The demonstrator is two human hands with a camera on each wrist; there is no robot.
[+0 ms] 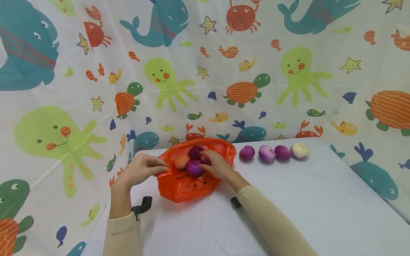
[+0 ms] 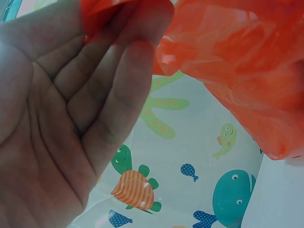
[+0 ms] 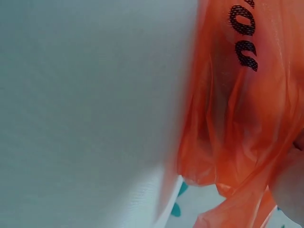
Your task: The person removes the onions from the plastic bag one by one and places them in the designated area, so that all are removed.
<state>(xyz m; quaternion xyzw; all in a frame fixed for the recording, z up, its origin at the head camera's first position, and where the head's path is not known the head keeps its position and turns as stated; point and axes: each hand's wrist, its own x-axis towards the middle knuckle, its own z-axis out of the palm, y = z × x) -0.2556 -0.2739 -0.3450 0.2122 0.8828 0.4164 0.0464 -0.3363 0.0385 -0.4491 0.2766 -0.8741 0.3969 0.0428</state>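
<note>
An orange-red plastic bag [image 1: 198, 186] with dark printing lies on the table, its mouth spread toward me. Several round onions show inside: an orange-brown one [image 1: 181, 161], a bright purple one [image 1: 194, 168] and a dark purple one [image 1: 196, 152]. My left hand [image 1: 137, 171] pinches the left rim of the bag between thumb and fingers; in the left wrist view its fingers [image 2: 128, 80] meet the red plastic. At the bag's mouth, my right hand [image 1: 216, 164] grips a purple onion [image 1: 205, 160] against the others. The right wrist view shows mostly bag and sleeve.
Right of the bag, a row of onions stands near the table's back edge: a purple one [image 1: 247, 153], a pale violet one [image 1: 267, 153], another purple one [image 1: 283, 152] and a whitish one [image 1: 299, 151]. A patterned curtain [image 1: 205, 106] hangs behind the white table [image 1: 288, 199].
</note>
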